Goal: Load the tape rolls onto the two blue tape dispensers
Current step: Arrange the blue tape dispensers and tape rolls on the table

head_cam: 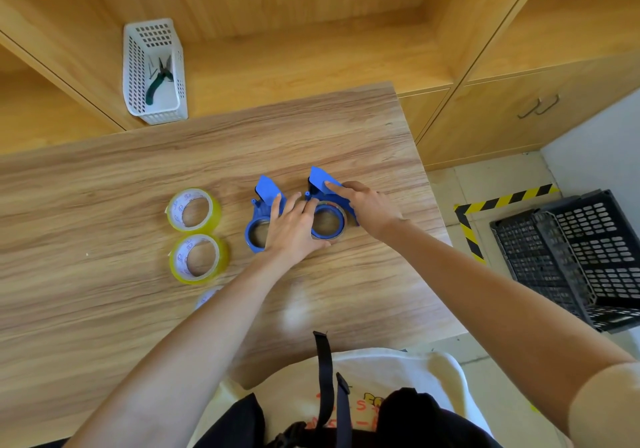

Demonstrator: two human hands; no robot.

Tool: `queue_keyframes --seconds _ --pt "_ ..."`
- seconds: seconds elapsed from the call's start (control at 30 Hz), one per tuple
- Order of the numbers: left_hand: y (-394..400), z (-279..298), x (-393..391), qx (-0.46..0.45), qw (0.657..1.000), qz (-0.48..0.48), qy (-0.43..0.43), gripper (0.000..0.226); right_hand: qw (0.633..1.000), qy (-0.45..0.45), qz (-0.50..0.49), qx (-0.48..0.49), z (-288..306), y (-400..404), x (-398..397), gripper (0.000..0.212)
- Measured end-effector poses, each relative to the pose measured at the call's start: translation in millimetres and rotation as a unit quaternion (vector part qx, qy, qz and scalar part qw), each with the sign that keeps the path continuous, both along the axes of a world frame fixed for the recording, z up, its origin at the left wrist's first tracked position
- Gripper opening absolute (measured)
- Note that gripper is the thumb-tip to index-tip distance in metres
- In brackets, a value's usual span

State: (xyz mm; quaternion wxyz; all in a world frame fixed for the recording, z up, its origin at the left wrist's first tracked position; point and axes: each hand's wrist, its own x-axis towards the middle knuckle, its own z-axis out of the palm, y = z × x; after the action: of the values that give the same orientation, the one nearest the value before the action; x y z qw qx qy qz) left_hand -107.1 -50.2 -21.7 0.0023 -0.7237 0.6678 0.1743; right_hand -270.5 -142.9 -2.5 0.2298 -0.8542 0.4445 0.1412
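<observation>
Nearest the person, a partly hidden roll (207,295) peeked out beside the left forearm on the wooden surface (104,309). Farther on, two yellow tape rolls (198,258) (193,209) lay flat and unloaded at the left. Beyond them sat two blue dispensers side by side. The left dispenser (260,212) showed an empty hub. The left hand (292,227) lay across it, fingers straight and spread, touching the right dispenser (327,205), which seemed to carry a roll already. The right hand (367,206) pressed that dispenser's flap with straight fingers. Roughly half the job looked done.
</observation>
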Motion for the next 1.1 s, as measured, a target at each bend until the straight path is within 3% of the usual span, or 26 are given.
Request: queue_keyframes --seconds 0.17,0.4,0.6,0.77,1.1 --pt "1 10 -3 -0.013 0.999 0.004 0.033 0.092 1.000 0.023 0.014 0.006 8 4 0 0.080" --pt "7 35 4 -0.062 0.996 0.002 0.069 0.089 0.998 -0.036 -0.026 0.046 17 4 4 0.074" --pt "29 54 35 -0.162 0.980 0.007 0.115 0.089 0.997 -0.057 -0.032 -0.046 17 11 21 0.064" --pt "69 58 67 -0.170 0.978 0.036 0.112 0.090 0.994 -0.084 -0.010 -0.071 17 26 54 0.045" --pt "170 46 125 -0.112 0.985 0.116 0.059 0.094 0.993 -0.100 0.042 -0.047 14 67 111 0.041"
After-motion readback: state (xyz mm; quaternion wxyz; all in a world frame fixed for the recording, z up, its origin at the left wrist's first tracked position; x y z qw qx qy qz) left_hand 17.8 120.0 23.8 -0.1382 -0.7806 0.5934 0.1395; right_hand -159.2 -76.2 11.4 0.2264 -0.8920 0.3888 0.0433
